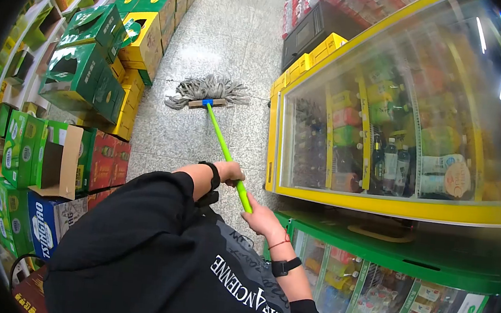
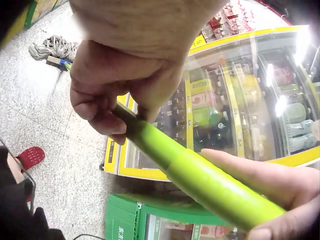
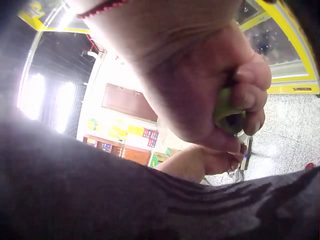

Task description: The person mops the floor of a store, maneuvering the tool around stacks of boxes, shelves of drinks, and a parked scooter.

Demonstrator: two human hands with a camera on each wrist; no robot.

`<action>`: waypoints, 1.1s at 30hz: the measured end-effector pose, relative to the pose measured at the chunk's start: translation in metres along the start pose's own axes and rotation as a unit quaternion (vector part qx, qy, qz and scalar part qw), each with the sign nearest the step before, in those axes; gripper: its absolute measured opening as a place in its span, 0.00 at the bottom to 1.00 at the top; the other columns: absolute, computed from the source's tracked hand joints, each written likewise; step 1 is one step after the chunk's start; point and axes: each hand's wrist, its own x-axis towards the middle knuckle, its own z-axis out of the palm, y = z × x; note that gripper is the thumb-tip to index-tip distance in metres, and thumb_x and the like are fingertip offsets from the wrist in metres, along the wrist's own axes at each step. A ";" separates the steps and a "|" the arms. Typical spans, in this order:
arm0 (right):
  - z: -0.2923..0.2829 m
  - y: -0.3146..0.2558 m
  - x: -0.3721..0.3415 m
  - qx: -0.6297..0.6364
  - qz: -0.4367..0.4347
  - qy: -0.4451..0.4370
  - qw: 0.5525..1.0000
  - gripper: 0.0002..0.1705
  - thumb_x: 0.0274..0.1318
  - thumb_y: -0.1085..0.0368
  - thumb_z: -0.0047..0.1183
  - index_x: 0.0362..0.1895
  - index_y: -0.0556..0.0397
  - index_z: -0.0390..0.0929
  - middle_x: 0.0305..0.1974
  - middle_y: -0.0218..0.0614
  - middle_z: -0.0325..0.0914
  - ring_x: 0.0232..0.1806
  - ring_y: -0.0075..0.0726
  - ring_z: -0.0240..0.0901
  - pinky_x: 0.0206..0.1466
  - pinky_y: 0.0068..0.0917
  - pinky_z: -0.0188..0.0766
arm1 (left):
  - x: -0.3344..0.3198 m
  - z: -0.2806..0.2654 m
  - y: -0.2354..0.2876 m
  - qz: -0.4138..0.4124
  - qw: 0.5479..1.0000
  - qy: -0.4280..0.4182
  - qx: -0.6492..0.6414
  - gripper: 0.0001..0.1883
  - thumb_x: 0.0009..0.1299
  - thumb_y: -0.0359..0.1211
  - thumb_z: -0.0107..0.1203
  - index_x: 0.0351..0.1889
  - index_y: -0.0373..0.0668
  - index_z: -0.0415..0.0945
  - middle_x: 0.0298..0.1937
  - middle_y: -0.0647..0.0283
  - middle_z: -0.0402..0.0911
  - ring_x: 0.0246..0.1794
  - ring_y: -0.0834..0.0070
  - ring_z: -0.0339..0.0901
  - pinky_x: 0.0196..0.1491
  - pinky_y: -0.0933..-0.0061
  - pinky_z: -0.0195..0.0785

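Note:
A mop with a bright green handle (image 1: pixel 221 135) slants away from the body, its grey string head (image 1: pixel 212 86) spread on the speckled floor. A blue joint and a wooden bar link head and handle. My left hand (image 1: pixel 231 171) grips the handle farther down toward the mop head. Nearer the body, my right hand (image 1: pixel 261 220) holds the handle's thicker top end. In the left wrist view, the left fingers curl round the narrower green tube (image 2: pixel 155 142) just beyond the thicker sleeve. The right wrist view shows the right fingers wrapped round the handle's end (image 3: pixel 230 112).
Stacked green cartons (image 1: pixel 80 74) and yellow boxes line the left side, below shelves. A yellow-framed glass cooler (image 1: pixel 373 201) full of bottles stands to the right, with a green-framed one (image 1: pixel 421 266) nearer. Tiled floor (image 1: pixel 180 131) runs between. A red shoe (image 2: pixel 32 157) shows at lower left.

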 end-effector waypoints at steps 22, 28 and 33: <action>0.009 0.057 -0.014 0.095 0.057 0.078 0.991 0.40 0.49 0.58 0.49 0.66 0.38 0.47 0.27 0.48 0.75 0.23 0.42 0.73 0.28 0.35 0.70 | 0.030 0.039 0.062 0.024 0.983 -0.075 0.164 0.16 0.63 0.41 0.49 0.25 0.37 0.76 0.21 0.60 0.79 0.16 0.76 0.76 0.20 0.74 0.70; 0.047 0.072 -0.084 0.210 0.079 0.043 0.974 0.41 0.49 0.60 0.49 0.67 0.42 0.45 0.21 0.39 0.72 0.16 0.32 0.68 0.17 0.28 0.64 | -0.001 0.115 0.045 0.039 0.984 -0.079 0.158 0.15 0.62 0.41 0.50 0.28 0.37 0.77 0.23 0.60 0.79 0.16 0.75 0.76 0.21 0.74 0.72; 0.086 0.100 -0.151 0.233 0.098 0.018 0.967 0.42 0.49 0.60 0.49 0.67 0.43 0.44 0.19 0.37 0.70 0.15 0.30 0.66 0.16 0.27 0.64 | -0.004 0.200 0.014 0.087 0.981 -0.123 0.121 0.14 0.61 0.38 0.50 0.27 0.35 0.76 0.21 0.58 0.77 0.17 0.72 0.76 0.20 0.74 0.72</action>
